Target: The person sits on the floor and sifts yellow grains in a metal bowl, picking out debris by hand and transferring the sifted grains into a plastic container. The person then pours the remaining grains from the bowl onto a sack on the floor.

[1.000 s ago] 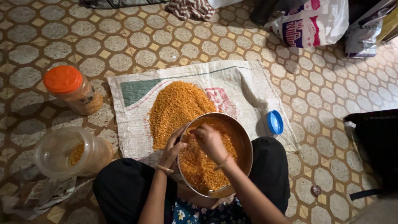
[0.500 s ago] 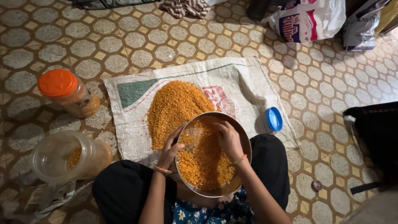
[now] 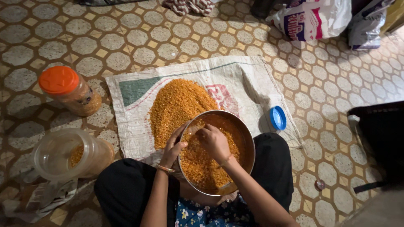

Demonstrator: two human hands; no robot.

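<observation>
left hand (image 3: 173, 148) grips rim of round steel bowl (image 3: 248, 145), fingers curled over edge. right hand (image 3: 213, 142) rests inside bowl, fingers bent down into orange lentils (image 3: 198, 164); grasp on grains not discernible. bowl sits on lap, tilted. lentil heap (image 3: 179, 105) just beyond, on woven sack (image 3: 244, 80). blue lid (image 3: 277, 117) at sack edge. orange-capped jar (image 3: 69, 90) and open clear jar (image 3: 63, 153) at left, on tiled floor (image 3: 320, 101).

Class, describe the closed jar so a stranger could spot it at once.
Start at the white sack spread on the tiled floor. Just off its left edge stands a clear jar of orange grain. Unlike the open, tipped jar nearer the person, it has an orange lid.
</observation>
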